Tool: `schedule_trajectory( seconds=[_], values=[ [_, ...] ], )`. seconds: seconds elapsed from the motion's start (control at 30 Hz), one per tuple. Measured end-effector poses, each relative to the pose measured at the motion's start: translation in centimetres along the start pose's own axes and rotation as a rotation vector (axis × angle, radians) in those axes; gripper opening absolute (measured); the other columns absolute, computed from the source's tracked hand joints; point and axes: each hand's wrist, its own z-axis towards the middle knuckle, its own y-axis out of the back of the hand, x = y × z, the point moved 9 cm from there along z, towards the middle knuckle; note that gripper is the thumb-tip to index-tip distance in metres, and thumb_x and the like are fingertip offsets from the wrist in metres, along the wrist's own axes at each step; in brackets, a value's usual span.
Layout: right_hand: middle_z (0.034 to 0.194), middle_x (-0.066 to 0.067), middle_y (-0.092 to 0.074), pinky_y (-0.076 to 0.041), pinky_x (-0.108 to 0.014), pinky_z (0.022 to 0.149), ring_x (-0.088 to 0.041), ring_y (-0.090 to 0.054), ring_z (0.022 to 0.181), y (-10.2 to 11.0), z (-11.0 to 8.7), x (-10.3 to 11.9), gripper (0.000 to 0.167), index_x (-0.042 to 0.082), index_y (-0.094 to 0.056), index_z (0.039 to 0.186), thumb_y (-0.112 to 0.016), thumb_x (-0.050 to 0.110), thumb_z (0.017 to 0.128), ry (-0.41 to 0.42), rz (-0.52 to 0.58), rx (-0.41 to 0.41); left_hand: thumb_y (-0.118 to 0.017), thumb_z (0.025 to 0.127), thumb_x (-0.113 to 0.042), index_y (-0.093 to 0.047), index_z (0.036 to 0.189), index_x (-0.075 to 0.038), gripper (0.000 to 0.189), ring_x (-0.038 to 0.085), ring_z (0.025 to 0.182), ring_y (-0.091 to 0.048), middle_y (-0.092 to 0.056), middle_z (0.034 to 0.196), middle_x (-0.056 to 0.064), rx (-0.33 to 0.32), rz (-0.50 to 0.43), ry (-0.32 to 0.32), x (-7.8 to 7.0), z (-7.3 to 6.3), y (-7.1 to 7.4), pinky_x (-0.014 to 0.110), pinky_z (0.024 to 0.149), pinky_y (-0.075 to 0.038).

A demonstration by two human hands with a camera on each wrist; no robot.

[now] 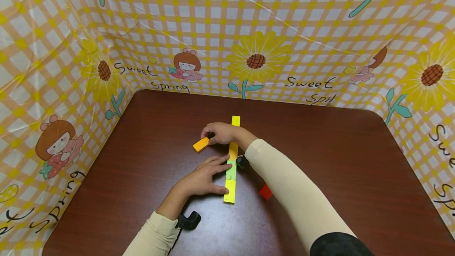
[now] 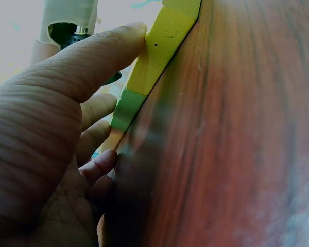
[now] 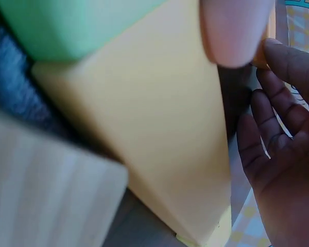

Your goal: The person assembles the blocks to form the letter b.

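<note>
A straight row of flat blocks runs away from me in the head view: a near yellow block (image 1: 229, 196), a green block (image 1: 231, 173), an orange block (image 1: 233, 151) and a far yellow block (image 1: 235, 120). My left hand (image 1: 204, 179) lies along the row's left side, fingers extended, fingertips at the green block and thumb at the near yellow block (image 2: 162, 49). Reaching across the row, my right hand (image 1: 222, 132) pinches a separate orange block (image 1: 201, 145) between thumb and fingers, left of the row. The right wrist and forearm cover part of the row's far half.
On the brown table (image 1: 337, 149), a red block (image 1: 265, 192) is partly hidden beneath my right forearm. A pale striped piece (image 3: 46, 190) appears close up in the right wrist view. Patterned cloth (image 1: 213, 19) walls the table's back and sides.
</note>
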Motion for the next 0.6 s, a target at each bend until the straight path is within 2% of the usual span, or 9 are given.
schedule_trajectory(
  seconds=[0.37, 0.6],
  values=[
    [0.132, -0.001, -0.055, -0.038, -0.038, 0.106, -0.021, -0.049, 0.123, -0.4, -0.1, -0.8, 0.028, 0.015, -0.065, 0.123, -0.063, 0.006, 0.097, -0.010, 0.005, 0.023, -0.081, 0.083, -0.038, -0.050, 0.148, -0.016, 0.075, 0.020, 0.147, -0.020, -0.025, 0.162, -0.008, 0.008, -0.001, 0.008, 0.1, 0.0, -0.2, 0.052, 0.113, -0.025],
    [0.127, -0.002, -0.058, -0.043, -0.037, 0.100, -0.021, -0.053, 0.114, 0.7, -0.9, -1.0, 0.025, 0.013, -0.067, 0.120, -0.064, 0.005, 0.096, -0.023, 0.111, -0.061, -0.082, 0.082, -0.037, -0.051, 0.147, -0.015, 0.075, 0.022, 0.146, -0.022, -0.027, 0.162, -0.006, 0.000, 0.001, 0.008, 0.0, 0.1, 0.0, 0.053, 0.113, -0.025]
  ],
)
